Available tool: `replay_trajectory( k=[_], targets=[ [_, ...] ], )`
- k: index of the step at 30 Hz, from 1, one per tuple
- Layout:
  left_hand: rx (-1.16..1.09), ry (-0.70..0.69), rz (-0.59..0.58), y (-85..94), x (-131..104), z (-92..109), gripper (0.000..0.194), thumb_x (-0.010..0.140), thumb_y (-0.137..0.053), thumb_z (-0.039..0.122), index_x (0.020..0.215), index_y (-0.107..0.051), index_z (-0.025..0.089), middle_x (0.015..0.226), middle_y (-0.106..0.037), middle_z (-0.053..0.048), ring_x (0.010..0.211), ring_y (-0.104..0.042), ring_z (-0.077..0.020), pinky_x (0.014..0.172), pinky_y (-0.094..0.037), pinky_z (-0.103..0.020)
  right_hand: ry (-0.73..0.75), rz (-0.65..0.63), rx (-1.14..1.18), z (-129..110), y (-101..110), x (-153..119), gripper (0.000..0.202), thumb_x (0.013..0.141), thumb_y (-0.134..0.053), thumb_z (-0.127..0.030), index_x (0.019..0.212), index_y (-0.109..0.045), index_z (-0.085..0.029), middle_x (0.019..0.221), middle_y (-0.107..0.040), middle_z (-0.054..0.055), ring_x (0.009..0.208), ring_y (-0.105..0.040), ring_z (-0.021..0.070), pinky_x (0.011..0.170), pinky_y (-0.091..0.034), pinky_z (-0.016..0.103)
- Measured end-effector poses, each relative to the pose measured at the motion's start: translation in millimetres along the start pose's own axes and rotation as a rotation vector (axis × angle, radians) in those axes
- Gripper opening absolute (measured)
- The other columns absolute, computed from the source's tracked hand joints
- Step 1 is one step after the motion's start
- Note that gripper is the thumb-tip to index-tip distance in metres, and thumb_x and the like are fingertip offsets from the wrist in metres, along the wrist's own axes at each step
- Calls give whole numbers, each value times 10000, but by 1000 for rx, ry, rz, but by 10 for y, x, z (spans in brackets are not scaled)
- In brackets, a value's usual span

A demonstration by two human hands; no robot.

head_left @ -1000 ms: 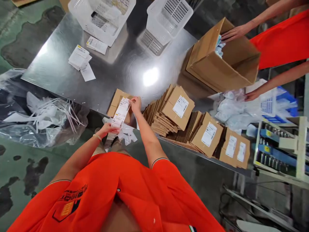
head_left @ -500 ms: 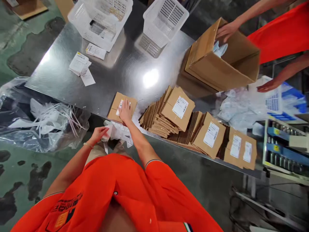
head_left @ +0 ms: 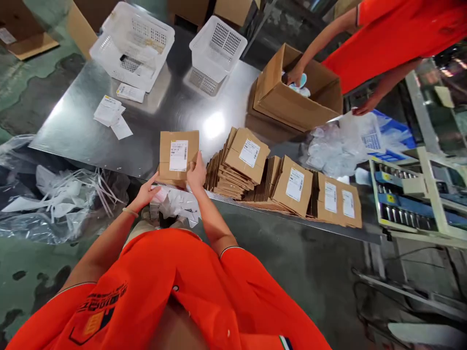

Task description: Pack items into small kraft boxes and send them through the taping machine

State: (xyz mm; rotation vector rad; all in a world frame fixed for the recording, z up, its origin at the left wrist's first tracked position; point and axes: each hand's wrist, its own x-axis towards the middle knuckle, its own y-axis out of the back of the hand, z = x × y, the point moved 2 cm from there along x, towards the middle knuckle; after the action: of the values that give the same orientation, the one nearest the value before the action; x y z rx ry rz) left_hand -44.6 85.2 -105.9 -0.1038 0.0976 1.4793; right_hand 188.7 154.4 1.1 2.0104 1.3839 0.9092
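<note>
A flat folded cardboard box (head_left: 166, 146) with a white printed label (head_left: 178, 158) lies at the table's front edge before me. My right hand (head_left: 197, 173) grips its right edge, thumb and fingers at the lower right corner. My left hand (head_left: 146, 192) is at its lower left corner, fingers stretched out, one fingertip by the cardboard. Below the table edge, between my forearms, are crumpled white papers (head_left: 178, 203). Just right of my right hand stands a leaning stack of labelled flat boxes (head_left: 233, 170).
More labelled flat boxes (head_left: 292, 187) line the front edge rightward. Label sheets (head_left: 109, 112) and white baskets (head_left: 131, 43) (head_left: 219, 48) sit farther back. A co-worker's hand (head_left: 297, 73) reaches into an open carton (head_left: 270, 92). A plastic bag of white strips (head_left: 69, 194) is at left.
My left hand has let go of the white paper and moved up to the box's corner. My right hand has slid from the label to the right edge. The box has turned straighter.
</note>
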Motion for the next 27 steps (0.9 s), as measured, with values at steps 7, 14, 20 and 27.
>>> replay_trajectory(
  k=[7, 14, 20, 27],
  targets=[
    [-95, 13, -135, -61, -340, 204, 855, 566, -1014, 611, 1276, -834, 168, 1218, -849, -135, 1050, -781, -314, 923, -646, -403, 68, 499, -47, 808, 2204, 684, 841, 1062, -484, -743, 1593, -612, -104, 1486, -657, 337, 1455, -651, 442, 1185, -519, 690],
    [-400, 6, 71, -38, -508, 292, 877, 566, -1035, 392, 1362, -772, 134, 1154, -839, -122, 1017, -779, -286, 943, -632, -402, 349, -684, 323, 169, 406, -589, 326, 801, -921, -487, 956, -808, -223, 1107, -795, 109, 1114, -742, 321, 950, -630, 450],
    [-650, 251, 478, 268, -419, -29, 925, 760, -973, 438, 1544, -577, 147, 873, -760, -31, 769, -717, -192, 794, -592, -340, 43, -819, 497, -29, -657, -1276, 167, 829, -752, -367, 819, -653, -234, 613, -510, -78, 620, -532, 160, 652, -476, 277],
    [-415, 135, 173, 10, -659, -185, 914, 587, -1038, 545, 1352, -765, 125, 1019, -817, -94, 939, -764, -276, 875, -597, -378, -52, -682, 570, -150, -697, -1054, 165, 768, -766, -344, 809, -646, -237, 729, -663, -38, 724, -604, 166, 744, -526, 282]
  ],
)
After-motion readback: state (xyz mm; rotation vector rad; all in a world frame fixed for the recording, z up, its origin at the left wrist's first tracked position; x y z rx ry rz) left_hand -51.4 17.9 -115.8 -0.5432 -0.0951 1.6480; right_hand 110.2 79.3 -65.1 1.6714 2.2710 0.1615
